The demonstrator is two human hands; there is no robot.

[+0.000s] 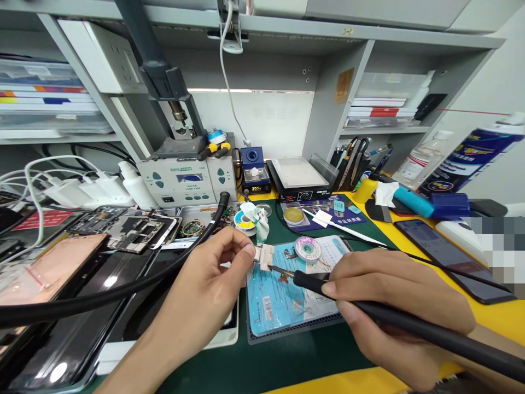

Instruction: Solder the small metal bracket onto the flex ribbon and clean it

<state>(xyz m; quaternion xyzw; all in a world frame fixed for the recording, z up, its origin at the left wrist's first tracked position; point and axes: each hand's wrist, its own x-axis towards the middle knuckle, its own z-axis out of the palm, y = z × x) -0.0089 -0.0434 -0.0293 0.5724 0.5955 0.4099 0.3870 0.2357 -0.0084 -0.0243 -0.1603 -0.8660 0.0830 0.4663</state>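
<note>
Between thumb and fingers, my left hand (213, 279) pinches a small white piece (266, 255) with a metal part at its near end; I cannot tell its exact kind. My right hand (394, 290) is closed round the black handle of a soldering iron (314, 283), held like a pen. The iron's tip points left and is at the lower right edge of the white piece; whether it touches is unclear. Below both hands lies a light blue printed packet (262, 309), with small loose metal parts and a spool of desoldering braid (307, 249) on it.
A thick black hose (123, 295) crosses the left side above phones and boards. Behind stand a rework station (186, 183), a small blue soldering station (254, 169) and a hot plate (303, 169). A flux tin (294, 215) and a phone (447, 260) lie to the right.
</note>
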